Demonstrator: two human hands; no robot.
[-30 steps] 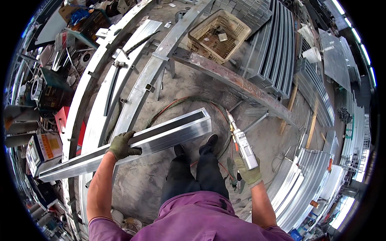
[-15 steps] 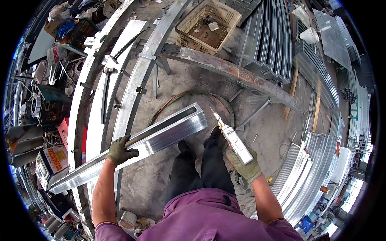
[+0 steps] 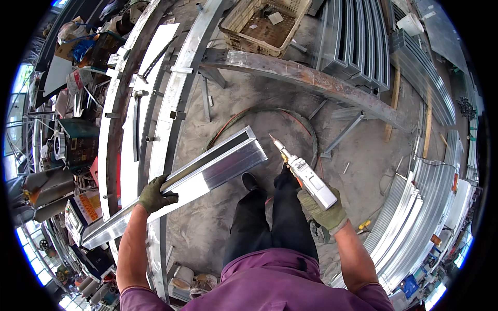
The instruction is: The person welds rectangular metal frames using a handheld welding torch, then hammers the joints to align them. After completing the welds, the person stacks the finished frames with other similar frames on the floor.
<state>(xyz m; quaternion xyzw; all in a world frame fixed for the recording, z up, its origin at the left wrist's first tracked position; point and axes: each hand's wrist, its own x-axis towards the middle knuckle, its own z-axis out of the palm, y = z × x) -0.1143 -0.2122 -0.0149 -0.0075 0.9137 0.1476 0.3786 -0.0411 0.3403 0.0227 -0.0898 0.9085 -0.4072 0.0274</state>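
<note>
The gloved left hand point(image 3: 157, 195) grips a long metal channel point(image 3: 212, 175), which crosses over a bench rail point(image 3: 167, 136); right of the channel, the gloved right hand point(image 3: 324, 208) is wrapped round a white handheld torch point(image 3: 307, 179), its tip near the channel's end; beyond the channel, a hose point(image 3: 314, 142) curves, with a plastic crate point(image 3: 251, 43) farther off.

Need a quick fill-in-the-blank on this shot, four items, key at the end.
1. The left hand and the right hand both wear ____.
2. The white tool with the pointed tip is in the ____ hand.
3. The long metal channel is held by the ____ hand.
4. The person's shirt is ____ in colour.

Missing words: gloves; right; left; purple.
</note>
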